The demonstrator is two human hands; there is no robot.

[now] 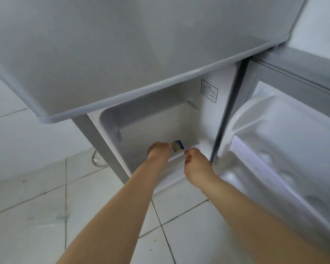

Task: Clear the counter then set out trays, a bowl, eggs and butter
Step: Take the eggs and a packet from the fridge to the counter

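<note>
The lower fridge compartment (160,130) stands open in front of me, and both my arms reach down into it. A small butter pack (177,146), cream with a blue end, sits low inside the compartment. My left hand (158,152) is against the pack's left side with its fingers curled down onto it. My right hand (196,164) is just to the right of the pack. Its thumb and fingers are curled and pinch the white front rim of the bottom drawer (174,159). No trays, bowl or eggs are in view.
The closed upper fridge door (141,54) overhangs my arms. The lower door (284,149) is swung open to the right, showing white moulded egg pockets. A label (209,91) is stuck on the inner wall. Pale floor tiles (36,216) and a cable (95,159) lie to the left.
</note>
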